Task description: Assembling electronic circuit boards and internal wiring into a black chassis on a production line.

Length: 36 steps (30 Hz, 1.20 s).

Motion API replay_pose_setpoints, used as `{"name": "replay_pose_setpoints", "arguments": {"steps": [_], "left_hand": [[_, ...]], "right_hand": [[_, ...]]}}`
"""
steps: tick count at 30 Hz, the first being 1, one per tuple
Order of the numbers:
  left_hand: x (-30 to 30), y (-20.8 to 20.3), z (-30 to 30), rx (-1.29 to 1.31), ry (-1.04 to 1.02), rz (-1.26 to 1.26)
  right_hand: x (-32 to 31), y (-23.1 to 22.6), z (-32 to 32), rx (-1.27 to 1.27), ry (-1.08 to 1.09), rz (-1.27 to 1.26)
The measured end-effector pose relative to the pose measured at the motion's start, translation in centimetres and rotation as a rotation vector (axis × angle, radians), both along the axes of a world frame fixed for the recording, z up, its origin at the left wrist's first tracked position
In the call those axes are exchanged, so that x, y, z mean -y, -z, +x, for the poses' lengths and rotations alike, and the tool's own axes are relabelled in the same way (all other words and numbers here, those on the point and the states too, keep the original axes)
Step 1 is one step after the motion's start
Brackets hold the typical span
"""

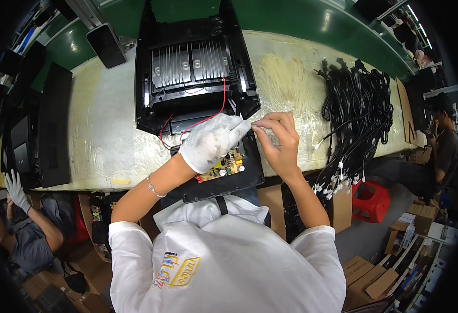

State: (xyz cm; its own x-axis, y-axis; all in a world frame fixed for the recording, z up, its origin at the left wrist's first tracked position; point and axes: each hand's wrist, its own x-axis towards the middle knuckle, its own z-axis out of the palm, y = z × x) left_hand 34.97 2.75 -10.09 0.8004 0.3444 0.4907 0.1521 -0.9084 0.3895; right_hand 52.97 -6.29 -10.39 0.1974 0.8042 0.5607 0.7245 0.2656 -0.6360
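Note:
My left hand [212, 142], in a stained white glove, is closed with its fingertips pinched together above a circuit board [223, 171]. Bare, my right hand [279, 136] pinches with thumb and forefinger right at the left fingertips. Whatever sits between the two pinches is too small to make out. The tan board carries yellow and blue parts and rests on a black panel [249, 182], partly covered by the glove. Just beyond lies a black plastic housing [144, 112] with two finned metal heat sinks [187, 65]. Red wires [224, 96] run from it toward my left hand.
Right of the housing lie a bundle of pale thin strips [283, 78] and a heap of black cables [356, 104] with white connectors. A phone-like device [106, 46] stands back left; a black panel [55, 125] stands left. Co-workers sit at both sides. A red stool [372, 202] is at right.

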Motion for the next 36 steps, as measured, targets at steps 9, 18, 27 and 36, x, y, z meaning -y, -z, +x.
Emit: {"name": "replay_pose_setpoints", "arguments": {"steps": [9,18,27,36], "left_hand": [[-0.6,-0.8,0.3,-0.037,0.075,0.001],[-0.5,0.1,1.4,0.226,0.018,-0.092],[-0.9,0.7,1.2,0.199,-0.212,-0.235],[-1.1,0.5,3.3,0.254,-0.261,-1.203]], "right_hand": [[-0.3,-0.5,0.0,0.067,-0.074,0.025],[0.1,-1.5,0.1,-0.217,-0.161,-0.162],[1.3,-0.4,1.9,-0.141,0.057,-0.180],[-0.5,-3.4,1.1,0.177,-0.187,-0.147]]}}
